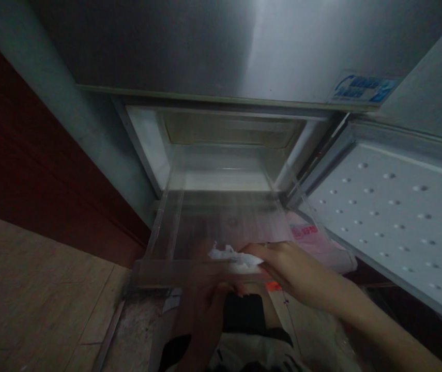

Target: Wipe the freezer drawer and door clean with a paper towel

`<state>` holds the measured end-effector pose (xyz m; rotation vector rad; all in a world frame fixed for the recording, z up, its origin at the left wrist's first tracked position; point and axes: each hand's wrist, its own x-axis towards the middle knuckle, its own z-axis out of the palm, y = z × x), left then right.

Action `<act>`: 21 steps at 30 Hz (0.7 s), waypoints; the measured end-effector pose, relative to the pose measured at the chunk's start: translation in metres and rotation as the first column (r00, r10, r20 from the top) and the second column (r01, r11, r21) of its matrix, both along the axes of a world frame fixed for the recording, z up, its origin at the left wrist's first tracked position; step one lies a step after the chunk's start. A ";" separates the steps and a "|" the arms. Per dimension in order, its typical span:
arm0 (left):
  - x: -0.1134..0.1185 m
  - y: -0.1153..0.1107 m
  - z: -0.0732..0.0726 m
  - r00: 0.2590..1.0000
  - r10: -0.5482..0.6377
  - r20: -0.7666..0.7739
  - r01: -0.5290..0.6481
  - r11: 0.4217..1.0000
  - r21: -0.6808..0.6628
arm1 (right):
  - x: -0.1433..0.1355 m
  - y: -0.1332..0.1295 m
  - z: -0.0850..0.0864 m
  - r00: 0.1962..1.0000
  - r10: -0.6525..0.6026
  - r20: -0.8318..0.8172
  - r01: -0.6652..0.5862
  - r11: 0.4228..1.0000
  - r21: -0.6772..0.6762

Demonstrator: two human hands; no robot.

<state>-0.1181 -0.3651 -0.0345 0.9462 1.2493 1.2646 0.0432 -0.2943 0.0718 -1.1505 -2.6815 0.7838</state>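
Observation:
A clear plastic drawer (228, 212) is pulled well out of an open fridge compartment (236, 126). My right hand (275, 258) grips a crumpled white tissue (238, 258) against the top of the drawer's front wall. Below that wall is my left hand (215, 299), partly seen through the plastic, dim and blurred; its fingers are near the underside of the front edge, and whether they grip it is unclear. Nothing shows inside the drawer.
An open door (391, 206) with a dimpled white lining stands at the right. A pink and white bag (309, 237) lies beneath the drawer's right side. Along the left runs a dark red panel (50, 155).

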 end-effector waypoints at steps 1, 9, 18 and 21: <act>0.001 -0.001 0.002 1.000 0.015 0.023 -0.014 0.999 -0.029 | 0.013 -0.002 0.000 1.000 -0.024 0.003 0.024 0.999 0.032; 0.003 -0.002 -0.003 0.997 0.073 0.015 -0.073 0.997 -0.024 | 0.076 -0.019 -0.028 0.970 -0.219 -0.105 0.236 0.754 0.613; -0.002 0.000 -0.018 0.995 0.078 -0.065 -0.081 0.996 -0.035 | 0.059 -0.013 -0.053 0.917 -0.248 -0.311 0.395 0.474 0.787; -0.003 0.000 -0.021 0.992 0.096 -0.083 -0.101 0.993 -0.057 | 0.061 -0.012 -0.054 0.916 -0.246 -0.316 0.396 0.436 0.808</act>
